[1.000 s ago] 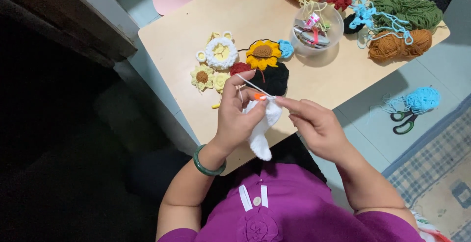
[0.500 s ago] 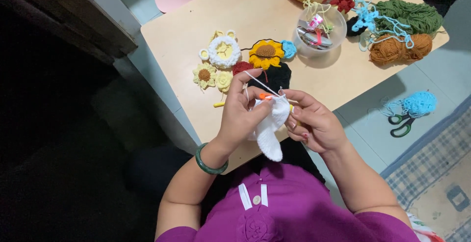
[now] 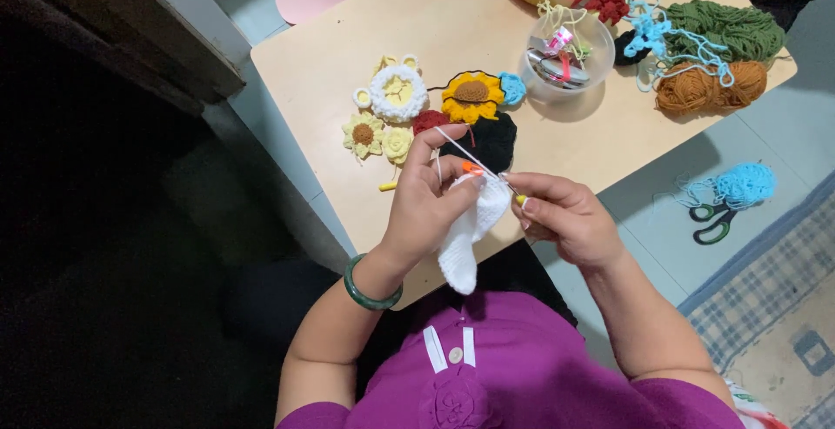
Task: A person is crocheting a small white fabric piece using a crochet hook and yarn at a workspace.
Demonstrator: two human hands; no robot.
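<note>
I hold a soft white crocheted piece (image 3: 465, 233) that hangs limp toward six o'clock over the near edge of the surface (image 3: 330, 55), its white yarn strand (image 3: 452, 142) stretched taut toward ten o'clock, a thin crochet hook (image 3: 503, 184) at its top.

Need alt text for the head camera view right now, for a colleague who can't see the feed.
Seen from above, a person's left hand holds a white crocheted piece while the right hand works a crochet hook into it, over the edge of a pale wooden table. Crocheted flowers, yarn balls and a clear bowl lie on the table; scissors lie on the floor.
</note>
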